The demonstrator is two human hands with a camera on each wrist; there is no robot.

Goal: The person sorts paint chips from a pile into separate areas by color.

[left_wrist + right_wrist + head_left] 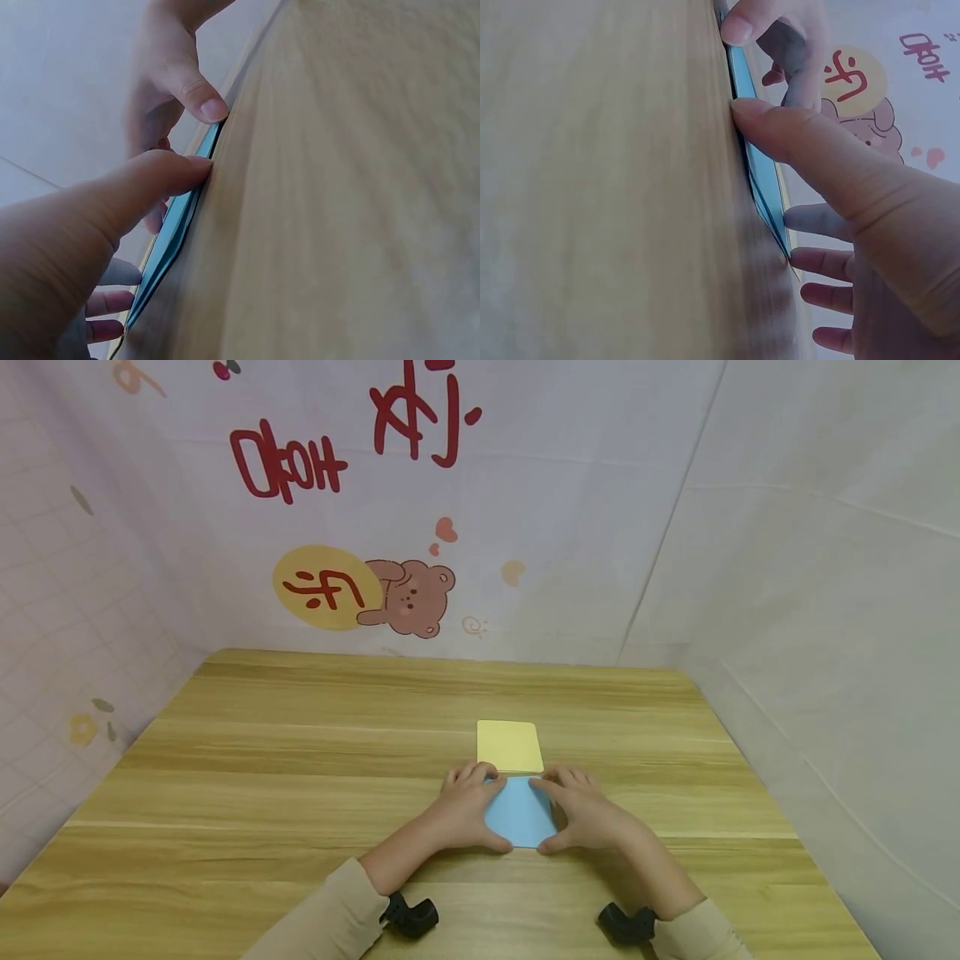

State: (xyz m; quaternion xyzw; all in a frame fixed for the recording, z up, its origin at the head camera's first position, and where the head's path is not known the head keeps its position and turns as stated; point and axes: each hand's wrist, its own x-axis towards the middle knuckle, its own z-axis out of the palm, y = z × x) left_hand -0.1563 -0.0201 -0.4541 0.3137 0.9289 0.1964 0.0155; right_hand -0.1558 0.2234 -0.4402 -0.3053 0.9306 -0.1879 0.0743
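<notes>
A light blue folded paper (519, 814) lies on the wooden table between my two hands. Its sides bow slightly up off the tabletop, and layers show along its near edge in both wrist views. My left hand (471, 808) holds the paper's left side, thumb on the near edge and index finger by the far edge. On the right side, my right hand (587, 808) grips it the same way, the two thumbs close together. Just beyond the blue paper lies a yellow square sheet (510, 746) with rounded corners, flat on the table.
The wooden table (300, 752) reaches back to a white cloth wall (570, 543) printed with a bear and red characters. More cloth hangs at the left and right. Black wrist mounts (411, 917) sit at both sleeve cuffs.
</notes>
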